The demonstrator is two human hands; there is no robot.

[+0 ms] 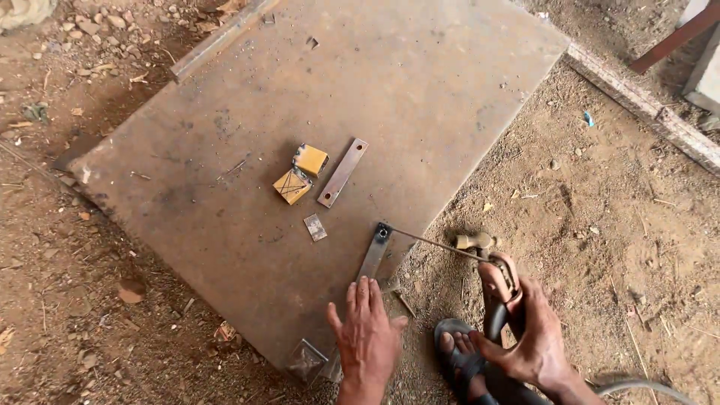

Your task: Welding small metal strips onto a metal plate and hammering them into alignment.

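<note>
Nearest the camera, the left hand point(366, 339) lies flat with fingers spread apart, pressing down the near end of a narrow grey steel flat bar point(373, 259) on the large rusty steel plate point(420, 97) that rests on the dirt ground point(600, 195). Beside it, the right hand point(531, 341) is clamped around the handle of a welding electrode holder point(496, 281), whose thin rod point(427, 240) reaches across to touch the bar's far end, near its hole. By the look of it, tacking that end is the step in hand; a steady rod tip and a bar held still seem called for. Well apart lie a second flat strip with holes point(342, 172), two small yellow blocks point(301, 174) and a little metal square point(315, 227). One sandalled foot point(461, 358) rests between the hands.
</note>
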